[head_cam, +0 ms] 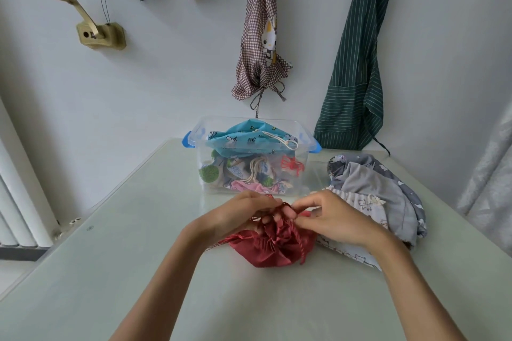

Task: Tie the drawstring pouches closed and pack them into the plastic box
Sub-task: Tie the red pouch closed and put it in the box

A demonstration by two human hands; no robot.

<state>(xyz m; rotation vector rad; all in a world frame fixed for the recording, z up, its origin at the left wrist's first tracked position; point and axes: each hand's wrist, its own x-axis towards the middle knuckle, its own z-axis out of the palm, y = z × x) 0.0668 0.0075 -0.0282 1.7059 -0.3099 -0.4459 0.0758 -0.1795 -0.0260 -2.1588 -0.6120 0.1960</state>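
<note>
A red drawstring pouch (273, 248) lies on the pale table (110, 271), its mouth gathered into pleats. My left hand (235, 214) and my right hand (336, 216) meet just above it, each pinching the dark red drawstring (285, 206) at the pouch's neck. Behind it stands the clear plastic box (300, 171) with blue latches, holding several patterned pouches; a blue star-print pouch (243, 138) sits on top. To the right lies a pile of grey and white printed pouches (374, 196), partly hidden by my right hand.
Aprons hang on the white wall behind: a checked one (261, 44) above the box and a green striped one (357, 63) to the right. A radiator (16, 202) stands at the left, beyond the table's edge. A brass crank fitting (94, 30) is fixed to the wall.
</note>
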